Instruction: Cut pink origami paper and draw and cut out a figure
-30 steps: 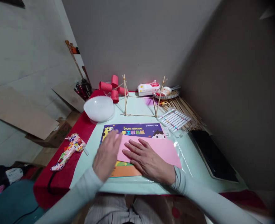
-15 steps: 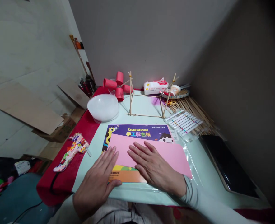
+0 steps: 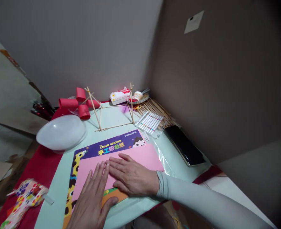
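Observation:
A sheet of pink paper (image 3: 140, 160) lies across an origami paper pack (image 3: 128, 140) with a purple and orange printed cover. My left hand (image 3: 90, 195) rests flat on the sheet's left part, fingers stretched out and thumb apart. Palm down, my right hand (image 3: 133, 176) presses on the middle of the sheet with its fingers extended. The fingertips of both hands nearly meet. Neither hand grips anything. Part of the sheet's lower edge is hidden beneath my hands.
Behind the pack stands a wooden stick frame (image 3: 114, 127). Red paper rolls (image 3: 69, 103) and a translucent bowl (image 3: 60, 132) are at the left. Markers (image 3: 151, 122), sticks (image 3: 163, 111) and a black tablet-like device (image 3: 184, 146) lie to the right. A patterned glue gun (image 3: 27, 200) sits front left.
My view has turned to the right, so the table's things appear shifted left. My left hand's fingertips are closer to my right hand's. Both hands stay flat on the pink paper.

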Motion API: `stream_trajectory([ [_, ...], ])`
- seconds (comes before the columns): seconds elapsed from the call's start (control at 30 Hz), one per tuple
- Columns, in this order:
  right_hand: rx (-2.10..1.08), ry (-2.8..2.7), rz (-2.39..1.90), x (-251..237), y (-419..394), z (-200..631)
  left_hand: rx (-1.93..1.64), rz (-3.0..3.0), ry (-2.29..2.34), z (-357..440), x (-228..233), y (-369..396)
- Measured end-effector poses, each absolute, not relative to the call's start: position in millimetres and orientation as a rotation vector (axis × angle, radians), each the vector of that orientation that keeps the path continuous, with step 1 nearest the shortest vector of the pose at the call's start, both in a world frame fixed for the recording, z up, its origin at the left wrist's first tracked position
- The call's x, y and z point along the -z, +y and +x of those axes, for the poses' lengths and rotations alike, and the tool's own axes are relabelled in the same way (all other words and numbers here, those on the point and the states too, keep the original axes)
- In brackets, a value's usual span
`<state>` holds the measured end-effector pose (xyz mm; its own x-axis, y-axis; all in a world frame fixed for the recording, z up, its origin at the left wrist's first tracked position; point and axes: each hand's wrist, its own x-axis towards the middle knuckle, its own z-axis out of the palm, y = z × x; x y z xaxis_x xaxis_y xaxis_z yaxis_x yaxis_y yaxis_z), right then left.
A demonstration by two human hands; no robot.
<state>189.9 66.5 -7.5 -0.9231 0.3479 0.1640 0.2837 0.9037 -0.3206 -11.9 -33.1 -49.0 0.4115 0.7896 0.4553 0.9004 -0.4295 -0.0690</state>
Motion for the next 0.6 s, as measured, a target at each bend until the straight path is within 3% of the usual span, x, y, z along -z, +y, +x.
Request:
stream_trajectory([
  [0.27,-0.419,-2.78,-0.958,10,91,255,0.364,-2.342,-1.464,-17,49,-30],
  [0.6,-0.373,-2.763,-0.967,15,90,262,0.334,-2.32,-1.563,-48,67,-38],
])
